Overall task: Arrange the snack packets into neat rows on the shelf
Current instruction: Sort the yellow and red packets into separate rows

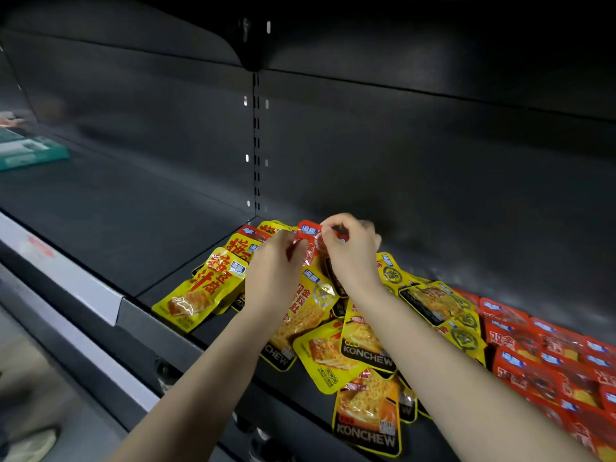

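back panel [400, 155]: dark metal | slotted upright [256, 145]: centre | price rail [66, 271]: pale, front-left | light: dim

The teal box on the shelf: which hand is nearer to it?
Left. The left hand is far right of the teal box; the right hand is farther right still.

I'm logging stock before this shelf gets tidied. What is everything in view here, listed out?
yellow snack packets: many, too overlapped to count, yellow with black bands, jumbled pile mid-shelf
red snack packets: many, red, flat in rough rows at the right
held red packet: one, red, at the back of the pile
shelf: one, dark grey, under all packets
slotted upright: one, black, back panel centre
price strip: one, white, front edge at left
teal box: one, teal, far left, blurred
left hand: pinches the held red packet's left side
right hand: pinches its top
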The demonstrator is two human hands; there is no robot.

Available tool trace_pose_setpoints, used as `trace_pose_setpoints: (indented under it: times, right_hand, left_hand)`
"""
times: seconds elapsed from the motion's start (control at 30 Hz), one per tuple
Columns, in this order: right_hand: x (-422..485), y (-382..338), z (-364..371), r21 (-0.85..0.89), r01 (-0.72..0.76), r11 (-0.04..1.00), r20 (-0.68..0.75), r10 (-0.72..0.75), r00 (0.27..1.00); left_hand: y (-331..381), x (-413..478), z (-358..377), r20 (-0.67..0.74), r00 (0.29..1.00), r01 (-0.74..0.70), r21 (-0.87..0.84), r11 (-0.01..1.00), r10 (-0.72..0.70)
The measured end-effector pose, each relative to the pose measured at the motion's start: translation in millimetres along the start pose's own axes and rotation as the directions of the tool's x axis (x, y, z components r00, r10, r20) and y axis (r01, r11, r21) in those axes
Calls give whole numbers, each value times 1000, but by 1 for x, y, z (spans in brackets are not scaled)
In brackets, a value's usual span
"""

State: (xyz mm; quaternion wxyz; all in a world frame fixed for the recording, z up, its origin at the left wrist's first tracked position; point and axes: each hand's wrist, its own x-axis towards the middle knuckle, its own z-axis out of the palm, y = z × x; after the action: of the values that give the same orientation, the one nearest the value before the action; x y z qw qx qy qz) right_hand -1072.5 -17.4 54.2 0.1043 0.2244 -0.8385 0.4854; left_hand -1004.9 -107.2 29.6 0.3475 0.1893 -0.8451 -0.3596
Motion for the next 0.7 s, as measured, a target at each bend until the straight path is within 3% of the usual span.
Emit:
trace_pose_setpoints:
  times: [0.23, 0.4, 0.47, 0.57, 0.7]
  right_hand:
    - [-4, -14, -14, 418, 24, 908, 6, -29, 1000]
    - [-12, -25, -35, 438, 10, 899, 129, -74, 989]
    - [-16, -28, -49, 433, 38, 901, 108, -94, 990]
    - [-21, -29, -79, 460, 71, 885, 46, -103, 994]
    - [-35, -17, -129, 402, 80, 912, -13, -82, 997]
  left_hand:
    - [12, 1, -10, -149, 989, -67, -350, 934, 15]
    - [25, -2, -17, -251, 964, -194, -453, 870, 85]
    - [38, -5, -23, -254, 959, -240, -479, 844, 128]
    - [63, -9, -29, -163, 965, -259, -526, 810, 203]
    - [102, -24, -20, 115, 961, -141, -580, 802, 252]
